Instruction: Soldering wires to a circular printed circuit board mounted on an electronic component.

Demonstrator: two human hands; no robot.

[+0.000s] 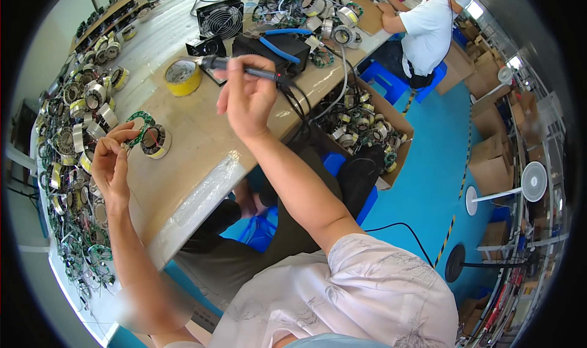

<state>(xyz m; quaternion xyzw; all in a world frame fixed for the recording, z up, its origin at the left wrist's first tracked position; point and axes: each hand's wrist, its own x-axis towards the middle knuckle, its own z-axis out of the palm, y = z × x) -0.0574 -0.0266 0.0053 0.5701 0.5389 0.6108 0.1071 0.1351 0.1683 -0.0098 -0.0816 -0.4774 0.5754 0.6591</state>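
Observation:
My right hand point(249, 100) grips a soldering iron point(214, 63) with a black handle and a cable running off to the right. Its tip points left, by the rim of a round yellow tin point(183, 86) with grey material inside; whether they touch I cannot tell. Pinched between the fingertips of my left hand point(112, 164) is a green ring-shaped circuit board point(144, 119). Right beside the board, a wound motor stator point(160, 146) with a yellow band rests on the brown work surface point(183, 177); thin wires show around the fingers.
Piled stators point(76, 137) with boards and wires line the table's left side. Behind the tin stand a black fan point(220, 21) and a black box point(269, 50) with blue-handled pliers point(281, 50). A carton of stators point(367, 125) sits to the right. A person point(422, 30) works farther off.

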